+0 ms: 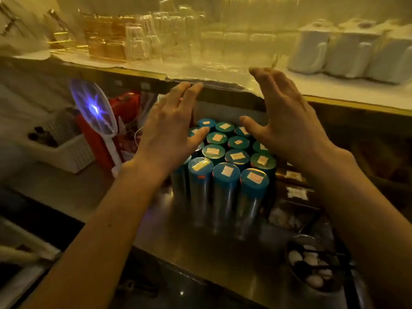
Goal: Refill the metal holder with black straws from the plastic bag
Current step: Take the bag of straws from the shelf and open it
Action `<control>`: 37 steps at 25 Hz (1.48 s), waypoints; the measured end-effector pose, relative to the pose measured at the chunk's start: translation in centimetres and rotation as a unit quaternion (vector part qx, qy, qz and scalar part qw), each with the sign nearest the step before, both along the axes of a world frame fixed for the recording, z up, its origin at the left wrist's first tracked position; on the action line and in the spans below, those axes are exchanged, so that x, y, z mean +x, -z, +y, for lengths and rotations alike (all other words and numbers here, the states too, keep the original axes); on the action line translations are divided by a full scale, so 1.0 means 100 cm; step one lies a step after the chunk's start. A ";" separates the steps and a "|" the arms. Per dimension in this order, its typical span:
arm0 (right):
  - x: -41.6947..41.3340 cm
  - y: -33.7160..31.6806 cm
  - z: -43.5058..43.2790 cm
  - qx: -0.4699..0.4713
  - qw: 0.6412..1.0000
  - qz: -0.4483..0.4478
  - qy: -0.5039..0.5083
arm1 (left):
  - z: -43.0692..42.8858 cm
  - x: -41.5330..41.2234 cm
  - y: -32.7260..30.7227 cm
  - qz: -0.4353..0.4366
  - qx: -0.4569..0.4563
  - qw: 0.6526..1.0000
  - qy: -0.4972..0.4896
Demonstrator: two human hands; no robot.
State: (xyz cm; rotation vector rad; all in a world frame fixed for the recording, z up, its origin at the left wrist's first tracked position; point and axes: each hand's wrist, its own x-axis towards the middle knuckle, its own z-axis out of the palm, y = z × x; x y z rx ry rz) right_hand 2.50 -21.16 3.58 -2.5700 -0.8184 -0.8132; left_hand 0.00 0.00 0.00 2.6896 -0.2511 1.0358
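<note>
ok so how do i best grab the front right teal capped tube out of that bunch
Probably the upper body of the front right tube, just below its teal cap, coming from the front and right: it stands upright, those sides look exposed, while the other tubes crowd its left and back.

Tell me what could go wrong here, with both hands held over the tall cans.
The tall cans stand packed together; a push from the left hand or right hand could topple several. The lit swatter beside the left wrist might get knocked.
</note>
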 end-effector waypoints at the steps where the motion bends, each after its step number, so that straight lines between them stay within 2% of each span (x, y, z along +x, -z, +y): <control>1: 0.013 -0.001 0.011 -0.014 1.000 -0.009 0.017 | 0.012 0.016 -0.005 -0.015 0.011 1.000 0.012; 7: 0.066 0.000 0.041 -0.103 0.986 0.029 0.131 | 0.033 0.094 -0.022 0.003 0.054 0.996 0.072; 10: 0.071 0.000 0.040 -0.079 0.986 0.000 0.144 | 0.038 0.112 -0.023 -0.016 0.052 0.993 0.103; 16: 0.060 0.010 0.034 0.052 0.994 -0.062 0.077 | 0.034 0.115 -0.032 -0.016 0.049 0.993 0.109; 20: 0.055 0.012 0.026 0.139 0.986 -0.091 0.005 | 0.036 0.111 -0.033 -0.037 0.069 0.992 0.100; 26: 0.045 0.021 0.023 0.152 0.979 -0.125 -0.052 | 0.035 0.100 -0.016 -0.078 0.070 0.992 0.066; 31: 0.038 0.017 0.002 0.189 0.970 -0.143 -0.061 | 0.032 0.069 -0.012 -0.079 0.057 0.995 -0.010; 34: 0.037 0.013 -0.011 0.219 0.965 -0.121 -0.083 | 0.024 0.027 -0.011 -0.084 0.022 0.995 -0.057; 37: 0.031 0.019 -0.019 0.257 0.959 -0.053 -0.105 | 0.012 -0.023 -0.003 -0.063 -0.032 0.991 -0.112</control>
